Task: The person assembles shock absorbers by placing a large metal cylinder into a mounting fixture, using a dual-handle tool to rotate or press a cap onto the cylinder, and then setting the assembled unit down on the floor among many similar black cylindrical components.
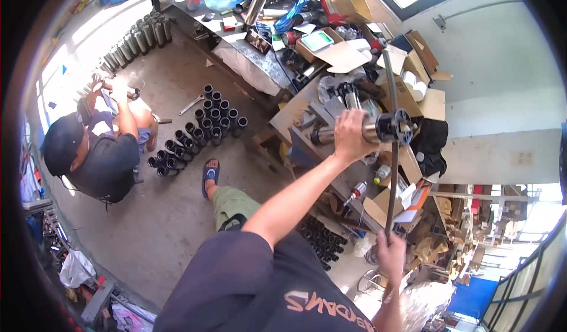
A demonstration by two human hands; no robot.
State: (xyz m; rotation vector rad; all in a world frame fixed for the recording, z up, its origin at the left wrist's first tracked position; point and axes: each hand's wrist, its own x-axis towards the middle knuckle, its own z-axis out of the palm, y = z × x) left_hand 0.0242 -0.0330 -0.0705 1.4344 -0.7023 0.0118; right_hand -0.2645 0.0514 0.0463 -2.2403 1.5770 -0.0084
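My left hand is wrapped round a shiny metal cylinder lying level over the workbench corner. At the cylinder's right end sits a black pronged fitting. My right hand, slightly blurred, grips the lower end of a long dark metal bar. The bar runs up across the black fitting and past it toward the bench's far side; I cannot tell whether it passes through the fitting or only against it. Beneath the cylinder is a grey metal clamp-like block, partly hidden by my hand and the cylinder.
Several black tubes stand on the floor, with more dark tubes beside my legs. A crouching person at the left holds a metal cylinder. Open cardboard boxes and a steel cup-like tube crowd the bench.
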